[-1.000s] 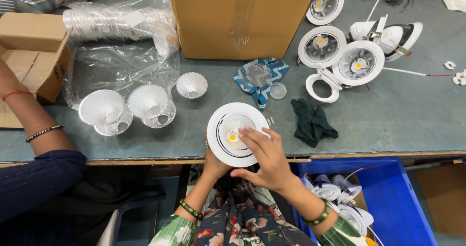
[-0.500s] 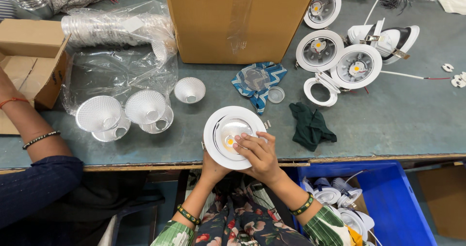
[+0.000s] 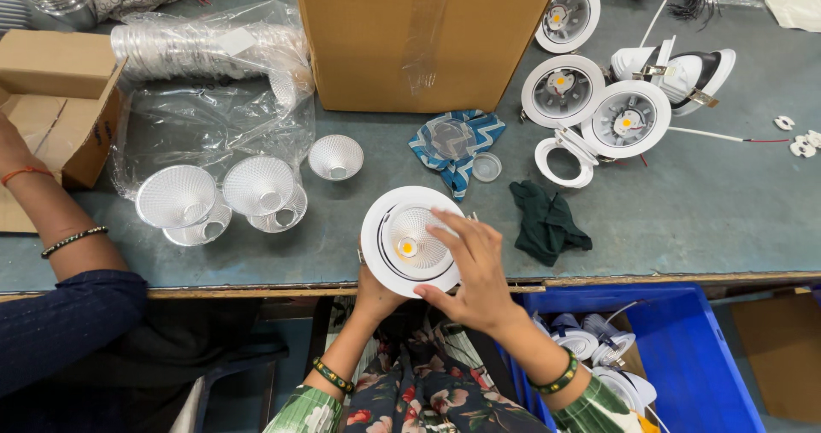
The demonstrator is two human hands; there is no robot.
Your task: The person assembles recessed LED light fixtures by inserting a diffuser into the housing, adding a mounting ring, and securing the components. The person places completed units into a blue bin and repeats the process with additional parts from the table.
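Note:
A round white downlight [image 3: 402, 238] with a silvery reflector and a yellow LED in its centre sits at the table's near edge. My left hand [image 3: 375, 294] grips it from below, mostly hidden under the fixture. My right hand [image 3: 475, 272] lies over its right side, fingers spread across the reflector and rim. Several loose silvery reflector cups [image 3: 253, 185] stand to the left on clear plastic.
A big cardboard box [image 3: 423, 35] stands at the back. Several finished downlights [image 3: 599, 112] lie at the right, with a dark green cloth [image 3: 547, 223] and a blue patterned cloth [image 3: 453, 147]. A blue bin [image 3: 684, 365] is below the table. Another person's arm [image 3: 43, 219] reaches in at left.
The downlight has shifted slightly; my right hand has spread its fingers further across the reflector. The other person's arm at left has moved a little.

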